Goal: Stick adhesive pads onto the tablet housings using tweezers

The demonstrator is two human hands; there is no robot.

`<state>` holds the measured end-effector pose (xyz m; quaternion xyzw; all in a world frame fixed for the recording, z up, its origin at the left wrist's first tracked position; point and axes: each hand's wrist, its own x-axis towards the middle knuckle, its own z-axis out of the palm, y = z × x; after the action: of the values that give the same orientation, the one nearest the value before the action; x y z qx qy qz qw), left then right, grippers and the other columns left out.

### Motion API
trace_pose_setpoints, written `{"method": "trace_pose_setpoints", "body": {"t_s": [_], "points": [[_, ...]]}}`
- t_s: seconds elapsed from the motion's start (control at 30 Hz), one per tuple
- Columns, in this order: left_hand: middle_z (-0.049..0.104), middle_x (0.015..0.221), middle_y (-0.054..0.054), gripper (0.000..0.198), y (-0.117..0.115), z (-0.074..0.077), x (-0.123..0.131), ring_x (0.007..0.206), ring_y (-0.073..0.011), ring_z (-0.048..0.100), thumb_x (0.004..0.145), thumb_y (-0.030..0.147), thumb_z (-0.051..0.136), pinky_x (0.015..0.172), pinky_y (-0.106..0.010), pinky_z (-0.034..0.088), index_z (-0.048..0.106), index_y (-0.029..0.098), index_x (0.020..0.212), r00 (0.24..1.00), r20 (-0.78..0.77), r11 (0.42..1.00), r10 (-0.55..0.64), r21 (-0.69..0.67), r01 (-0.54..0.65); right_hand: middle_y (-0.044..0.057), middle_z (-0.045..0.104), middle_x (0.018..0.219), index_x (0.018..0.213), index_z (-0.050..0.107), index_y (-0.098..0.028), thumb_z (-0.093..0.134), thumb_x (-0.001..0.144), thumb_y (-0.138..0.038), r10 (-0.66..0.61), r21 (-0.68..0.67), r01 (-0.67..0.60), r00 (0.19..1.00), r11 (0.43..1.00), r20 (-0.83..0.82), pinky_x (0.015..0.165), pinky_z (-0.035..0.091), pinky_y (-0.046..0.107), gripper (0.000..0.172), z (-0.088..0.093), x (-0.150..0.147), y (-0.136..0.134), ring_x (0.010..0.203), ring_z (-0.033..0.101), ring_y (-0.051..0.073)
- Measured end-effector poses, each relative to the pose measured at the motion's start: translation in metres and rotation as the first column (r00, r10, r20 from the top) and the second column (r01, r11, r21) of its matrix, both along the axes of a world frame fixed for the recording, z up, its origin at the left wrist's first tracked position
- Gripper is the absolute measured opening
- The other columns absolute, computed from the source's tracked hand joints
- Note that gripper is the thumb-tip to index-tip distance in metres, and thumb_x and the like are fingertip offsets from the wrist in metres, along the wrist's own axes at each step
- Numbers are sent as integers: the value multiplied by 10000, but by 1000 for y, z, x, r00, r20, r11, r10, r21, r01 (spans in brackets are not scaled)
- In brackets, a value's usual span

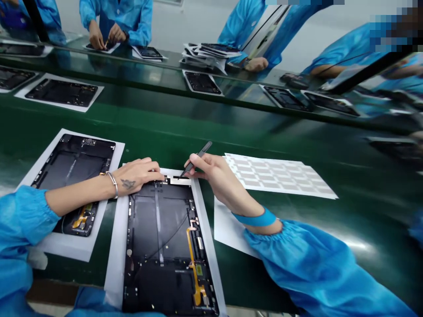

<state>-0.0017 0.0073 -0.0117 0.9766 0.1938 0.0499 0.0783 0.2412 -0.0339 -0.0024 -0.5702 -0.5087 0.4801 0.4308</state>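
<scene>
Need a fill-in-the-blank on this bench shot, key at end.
The right hand holds a pair of ____.
The silver bracelet is on the ____ wrist.
The right wrist's band is ____ in colour.
The patterned sheet lies to the ____ of the open tablet casing nearest the right hand.
Missing words: tweezers; left; blue; right.
</scene>
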Motion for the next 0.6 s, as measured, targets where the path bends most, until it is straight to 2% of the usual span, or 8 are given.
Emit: {"method": "trace_pose_setpoints", "body": {"t_s": [0.27, 0.6], "points": [[630, 1213, -66, 553, -4, 7, 1, 951, -193, 524, 797, -95, 423, 806, -284, 456, 615, 196, 1227, 1000, -7, 1000, 10, -10, -10, 59, 653, 763, 565, 558, -196, 739, 701, -705, 38, -60, -38, 999, 997, -1, 732, 570, 327, 557, -4, 4, 4, 730, 630, 173], [628, 1215, -68, 569, -3, 6, 1, 961, -194, 518, 796, -99, 416, 802, -281, 466, 618, 195, 1238, 1000, 4, 1000, 9, -21, -9, 62, 652, 747, 552, 569, -191, 744, 706, -696, 34, -62, -34, 999, 997, 3, 732, 579, 326, 556, -3, 3, 5, 720, 639, 171]]}}
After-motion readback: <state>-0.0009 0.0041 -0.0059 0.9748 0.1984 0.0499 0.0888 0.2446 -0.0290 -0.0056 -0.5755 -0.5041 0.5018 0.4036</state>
